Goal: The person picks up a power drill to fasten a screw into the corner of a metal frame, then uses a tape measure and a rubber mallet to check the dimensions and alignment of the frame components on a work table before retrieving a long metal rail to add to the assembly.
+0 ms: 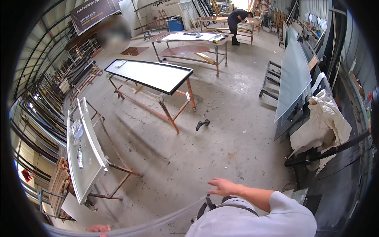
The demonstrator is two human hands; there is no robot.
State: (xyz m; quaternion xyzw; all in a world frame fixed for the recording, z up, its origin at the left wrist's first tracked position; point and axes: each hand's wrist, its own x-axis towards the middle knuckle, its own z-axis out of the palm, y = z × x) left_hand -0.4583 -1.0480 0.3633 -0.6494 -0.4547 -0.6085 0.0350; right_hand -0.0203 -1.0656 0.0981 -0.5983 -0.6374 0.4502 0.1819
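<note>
Low at the left, my left hand (99,228) is closed over the edge of a long pale grey strip (148,228), which looks like the edge of a panel or frame. Only its fingers show. The strip curves across the bottom of the view toward my waist, its lower part out of sight. My right hand (223,187) is open, its fingers stretched to the left in front of my body. Nothing is in it, and it hovers near the strip's right end; whether they touch I cannot tell. A dark belt or strap (206,206) shows at my waist.
A white-framed panel (89,158) lies on a metal stand at left, bearing a tube. A black-framed white panel (152,71) rests on an orange stand. A cordless drill (203,124) sits on the floor. Glass sheets (293,77) lean at right. A person (236,23) bends over a far table.
</note>
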